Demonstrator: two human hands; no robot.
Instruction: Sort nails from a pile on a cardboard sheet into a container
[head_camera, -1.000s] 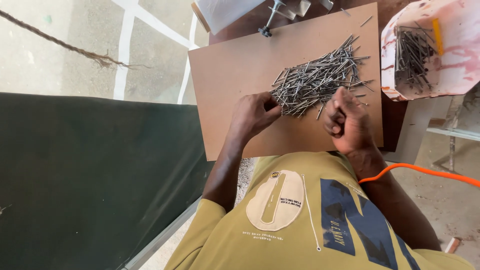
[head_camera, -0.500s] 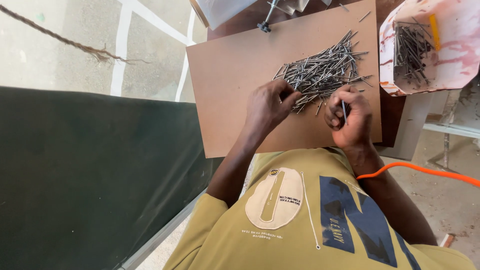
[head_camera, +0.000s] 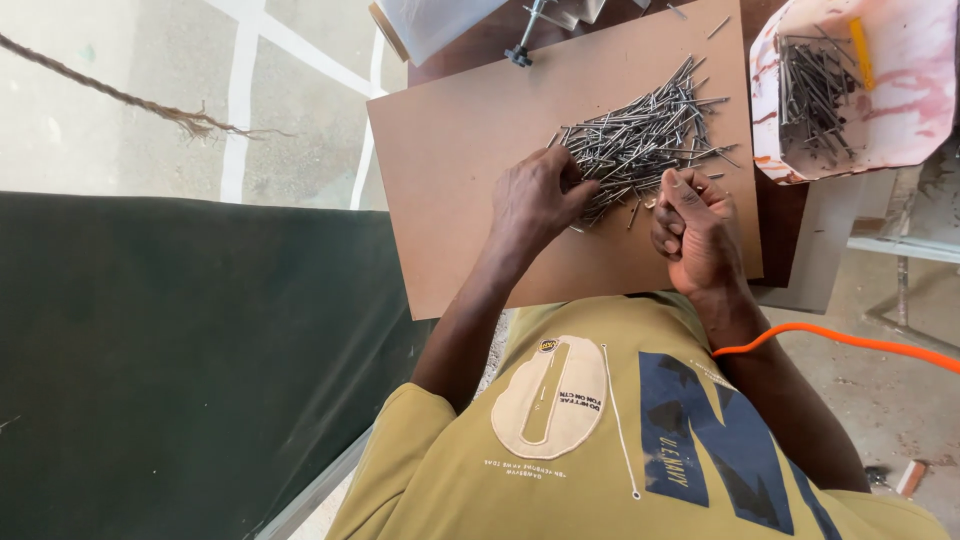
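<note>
My left hand (head_camera: 535, 200) rests on the nail pile's (head_camera: 640, 135) seven-o'clock edge, fingers curled into the nails; whether they pinch one, I cannot tell. My right hand (head_camera: 692, 232), at the pile's five o'clock, is closed in a fist. The pile lies on the brown board (head_camera: 450, 170); a white tub (head_camera: 900, 110) of nails sits at three o'clock.

One brown board (head_camera: 450, 170) lies on the desk (head_camera: 480, 45). One loose heap of steel nails (head_camera: 640, 135), too many to count, sits toward the board's far right corner. Two stray nails (head_camera: 718, 27) lie at the board's far edge. One white container (head_camera: 900, 120) past the right edge holds a second heap, plus one yellow item (head_camera: 860, 52).
</note>
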